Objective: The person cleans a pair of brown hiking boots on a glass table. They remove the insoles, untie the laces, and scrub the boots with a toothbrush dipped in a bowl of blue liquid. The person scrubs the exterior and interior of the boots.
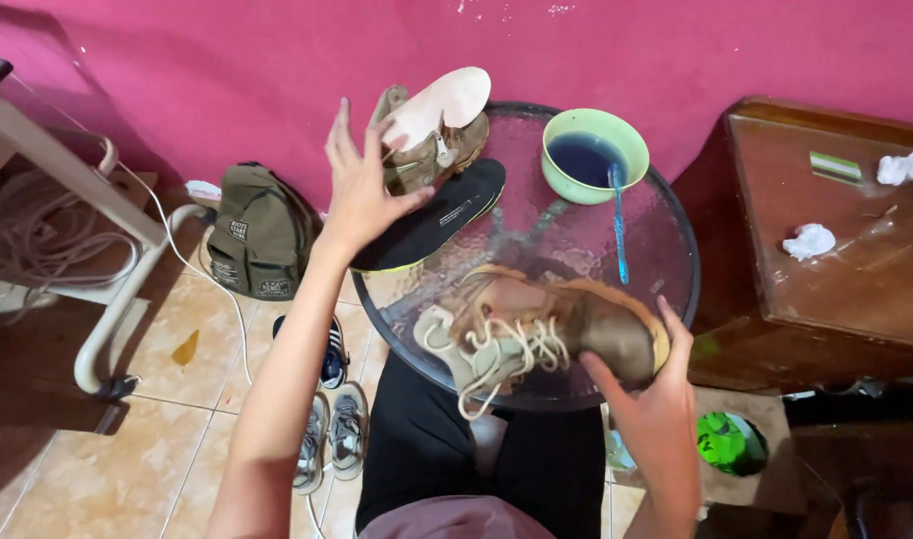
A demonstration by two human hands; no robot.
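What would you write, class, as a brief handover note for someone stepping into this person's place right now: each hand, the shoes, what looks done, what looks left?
Left hand: open, fingers spread, raised beside the second boot, holding nothing.
Right hand: gripping the heel of the brown lace-up boot, which lies on its side on the round glass table, laces loose.
Second boot stands at the table's far edge with a pale insole sticking out; a black insole lies beside it.
Green bowl holds dark liquid; a blue toothbrush leans from it.
Done: insoles out. Left: whether either boot has been scrubbed cannot be told.

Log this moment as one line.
left hand: open, raised beside black insole | right hand: gripping brown boot on glass table | green bowl, blue toothbrush behind
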